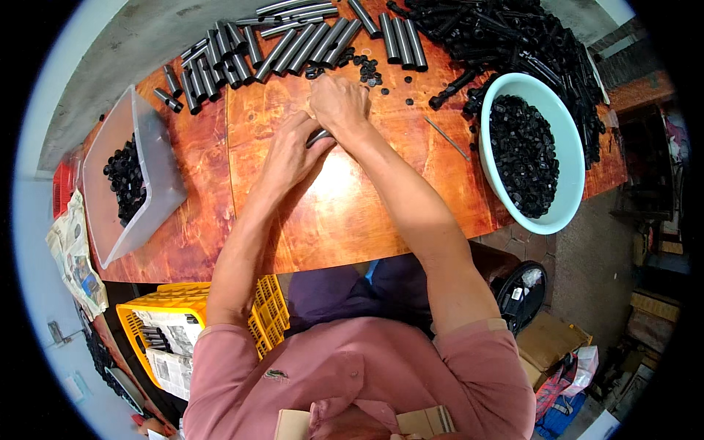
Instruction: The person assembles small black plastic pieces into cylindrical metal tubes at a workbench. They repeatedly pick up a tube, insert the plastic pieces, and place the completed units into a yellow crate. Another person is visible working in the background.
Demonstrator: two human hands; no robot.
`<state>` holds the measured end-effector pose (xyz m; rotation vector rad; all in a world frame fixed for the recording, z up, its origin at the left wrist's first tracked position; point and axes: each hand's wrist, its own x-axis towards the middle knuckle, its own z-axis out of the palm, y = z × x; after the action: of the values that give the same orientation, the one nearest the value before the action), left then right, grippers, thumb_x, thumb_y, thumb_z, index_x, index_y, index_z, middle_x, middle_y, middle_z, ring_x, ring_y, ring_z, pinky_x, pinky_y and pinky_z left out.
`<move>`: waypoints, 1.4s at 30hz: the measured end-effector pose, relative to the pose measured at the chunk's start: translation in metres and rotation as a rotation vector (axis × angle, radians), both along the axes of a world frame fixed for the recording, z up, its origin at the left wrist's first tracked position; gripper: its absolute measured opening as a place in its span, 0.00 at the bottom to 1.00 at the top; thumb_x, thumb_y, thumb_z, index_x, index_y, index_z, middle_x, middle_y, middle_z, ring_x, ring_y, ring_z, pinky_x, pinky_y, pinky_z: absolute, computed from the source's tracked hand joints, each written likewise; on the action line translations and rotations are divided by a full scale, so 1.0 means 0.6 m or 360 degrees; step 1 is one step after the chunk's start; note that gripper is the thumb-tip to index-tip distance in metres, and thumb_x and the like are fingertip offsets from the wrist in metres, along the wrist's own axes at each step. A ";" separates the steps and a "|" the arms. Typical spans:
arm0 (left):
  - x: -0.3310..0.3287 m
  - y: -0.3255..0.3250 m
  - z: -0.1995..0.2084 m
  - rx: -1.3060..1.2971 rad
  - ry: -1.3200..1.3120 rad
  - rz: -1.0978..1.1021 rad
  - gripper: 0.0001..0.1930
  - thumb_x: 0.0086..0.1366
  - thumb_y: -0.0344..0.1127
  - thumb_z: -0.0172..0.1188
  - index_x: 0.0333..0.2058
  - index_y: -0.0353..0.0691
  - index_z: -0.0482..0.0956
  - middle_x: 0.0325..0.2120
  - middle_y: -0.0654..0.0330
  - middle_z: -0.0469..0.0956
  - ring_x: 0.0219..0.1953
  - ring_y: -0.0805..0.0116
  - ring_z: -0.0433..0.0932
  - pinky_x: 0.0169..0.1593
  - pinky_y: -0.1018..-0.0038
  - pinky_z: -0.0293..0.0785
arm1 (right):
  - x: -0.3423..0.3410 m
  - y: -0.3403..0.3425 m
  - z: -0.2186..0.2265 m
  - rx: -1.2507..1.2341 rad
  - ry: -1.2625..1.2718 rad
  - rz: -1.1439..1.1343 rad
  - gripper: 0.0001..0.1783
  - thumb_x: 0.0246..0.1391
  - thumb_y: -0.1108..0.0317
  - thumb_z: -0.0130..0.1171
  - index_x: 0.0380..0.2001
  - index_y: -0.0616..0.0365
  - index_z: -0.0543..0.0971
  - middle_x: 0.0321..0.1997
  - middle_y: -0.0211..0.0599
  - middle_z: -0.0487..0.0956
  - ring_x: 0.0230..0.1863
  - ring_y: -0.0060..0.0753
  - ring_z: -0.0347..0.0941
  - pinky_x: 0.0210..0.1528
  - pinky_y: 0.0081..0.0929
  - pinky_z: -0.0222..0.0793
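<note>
My left hand (292, 149) is wrapped round a short shiny metal tube (319, 137), whose near end shows by the thumb. Just beyond it, my right hand (340, 104) is closed and touches the left hand's fingertips. Its curled fingers face away, so what they grip is hidden. Small black caps or rings (314, 72) lie right at its far side, and more loose black pieces (370, 73) are scattered to its right. Ahead, rows of silver-grey metal tubes (297, 51) lie across the back of the wooden table (293, 235).
A clear plastic bin (158, 176) with small black parts stands at left. On the right sit a pale blue basin (576, 176) of black parts and a heap of long black parts (506, 37). A thin metal rod (447, 138) lies nearby. A yellow crate (132, 315) is below the table.
</note>
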<state>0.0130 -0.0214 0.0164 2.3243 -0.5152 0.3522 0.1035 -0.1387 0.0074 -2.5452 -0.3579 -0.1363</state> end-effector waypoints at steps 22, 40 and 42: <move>-0.029 -0.005 0.006 0.0076 0.0226 0.0306 0.18 0.59 0.41 0.68 0.42 0.33 0.81 0.38 0.47 0.78 0.43 0.45 0.78 0.46 0.57 0.75 | 0.000 -0.031 -0.007 0.1029 0.0291 -0.0111 0.30 0.66 0.45 0.46 0.27 0.61 0.80 0.23 0.38 0.79 0.28 0.39 0.76 0.34 0.38 0.67; -0.045 0.008 0.019 -0.2673 0.1263 0.0026 0.18 0.74 0.48 0.53 0.45 0.37 0.74 0.30 0.60 0.77 0.23 0.73 0.75 0.27 0.77 0.76 | -0.009 -0.054 -0.023 0.1616 0.0314 -0.0082 0.26 0.69 0.49 0.48 0.24 0.56 0.77 0.18 0.23 0.69 0.20 0.19 0.63 0.25 0.25 0.58; -0.041 0.005 0.009 -0.2525 0.1213 0.0092 0.18 0.74 0.49 0.52 0.47 0.38 0.73 0.29 0.63 0.75 0.25 0.75 0.73 0.29 0.78 0.75 | -0.002 -0.053 -0.034 0.1729 0.0312 -0.0035 0.25 0.68 0.50 0.50 0.23 0.58 0.77 0.18 0.22 0.69 0.21 0.17 0.63 0.25 0.24 0.58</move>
<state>-0.0116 -0.0183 0.0221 0.7713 0.2269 -0.1357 0.1021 -0.1706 -0.0132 -1.4692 -0.1125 -0.0586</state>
